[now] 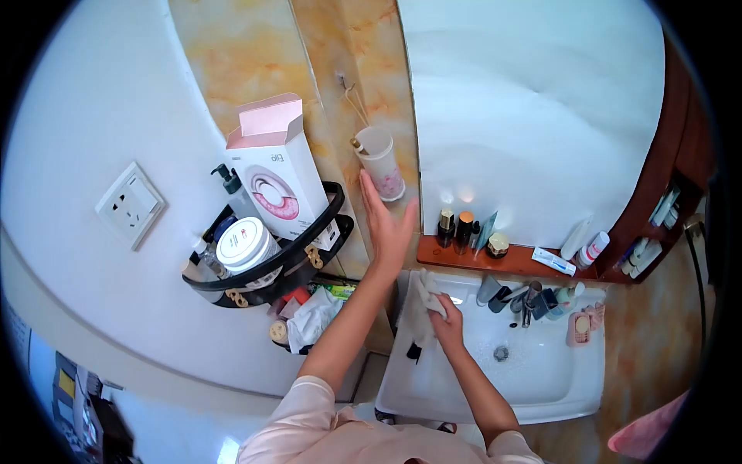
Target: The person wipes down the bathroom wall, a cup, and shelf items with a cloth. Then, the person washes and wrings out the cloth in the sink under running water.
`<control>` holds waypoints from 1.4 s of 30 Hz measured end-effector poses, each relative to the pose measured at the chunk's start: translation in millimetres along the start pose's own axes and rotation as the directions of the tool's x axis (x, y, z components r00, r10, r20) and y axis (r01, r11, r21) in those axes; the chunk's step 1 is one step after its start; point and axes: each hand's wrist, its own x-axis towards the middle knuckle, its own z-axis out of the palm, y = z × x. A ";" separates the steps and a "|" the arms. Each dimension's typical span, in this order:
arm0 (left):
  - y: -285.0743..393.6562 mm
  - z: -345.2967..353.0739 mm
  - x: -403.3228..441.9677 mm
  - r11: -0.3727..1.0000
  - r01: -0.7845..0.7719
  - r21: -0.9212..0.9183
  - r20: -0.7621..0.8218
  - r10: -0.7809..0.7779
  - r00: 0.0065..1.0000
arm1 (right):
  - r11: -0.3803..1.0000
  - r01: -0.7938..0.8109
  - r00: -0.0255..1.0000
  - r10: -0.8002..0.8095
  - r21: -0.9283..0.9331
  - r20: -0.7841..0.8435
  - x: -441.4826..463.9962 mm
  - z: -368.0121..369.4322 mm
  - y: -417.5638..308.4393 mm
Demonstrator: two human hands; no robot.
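My left hand (389, 232) is raised towards the wall, fingers stretched out and thumb apart. Its fingertips are at the lower part of a translucent cup (379, 158) with a pink pattern, which hangs by a cord from a hook; whether they touch it I cannot tell. A brown-tipped item (357, 145) pokes out at the cup's rim. Over the left side of the white washbasin (483, 406), my right hand (450, 321) grips a crumpled greyish-beige cloth (421, 309). Just below the cloth is a small black object (414, 353) of unclear kind.
Left of my left arm, a black corner shelf (290, 267) carries a white box (274, 185), a white jar (246, 246) and bottles. Cosmetics and tubes stand on a red-brown ledge (495, 265) under the mirror. Around the faucet (530, 301) are cups and a pink soap dish (580, 329).
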 end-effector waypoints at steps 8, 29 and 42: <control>1.7 33.7 28.7 0.998 0.009 -0.066 -0.262 -0.026 0.965 | 0.998 -0.060 0.994 0.058 -0.020 -0.089 -28.8 -64.9 -38.5; 87.7 -2.1 81.6 0.921 -0.137 -0.364 -0.209 0.063 0.976 | 0.966 -0.164 0.980 0.183 0.200 -0.082 -19.0 -62.7 -63.0; 118.9 -138.3 -103.6 0.954 0.209 -0.215 0.268 -0.148 0.952 | 0.848 0.493 0.848 -0.518 0.195 0.111 173.9 70.7 -156.8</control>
